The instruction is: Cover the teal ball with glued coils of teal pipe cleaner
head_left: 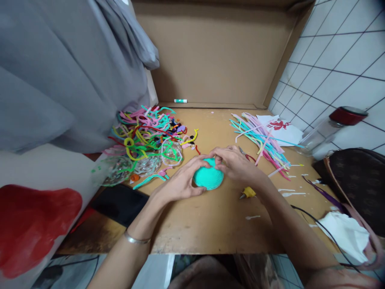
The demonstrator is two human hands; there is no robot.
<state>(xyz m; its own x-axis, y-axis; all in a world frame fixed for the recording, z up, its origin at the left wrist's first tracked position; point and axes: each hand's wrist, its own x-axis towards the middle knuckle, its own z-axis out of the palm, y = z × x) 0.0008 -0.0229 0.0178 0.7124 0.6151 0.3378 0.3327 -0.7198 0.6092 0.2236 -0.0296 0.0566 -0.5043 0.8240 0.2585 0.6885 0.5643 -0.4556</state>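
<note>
A round turquoise ball (208,178), with a fuzzy, ridged surface like wound pipe cleaner, rests at the middle of the table. My left hand (183,178) is curled around its left side, thumb low and fingers at the top. At its upper right edge, the bent fingers of my right hand (231,162) pinch close against it; whatever lies between those fingertips is hidden. Just beyond my right hand lies a red-handled tool (249,156), partly covered. The yellow nozzle of a glue gun (249,192) shows beside my right forearm.
Tangled pipe cleaners (144,132) and clear plastic containers (147,163) crowd the left. Straight pipe cleaners (264,140) lie at right, near a glass bottle (325,134) and a brown bag (357,184). A dark flat object (120,204) sits front left; cardboard (222,52) stands behind.
</note>
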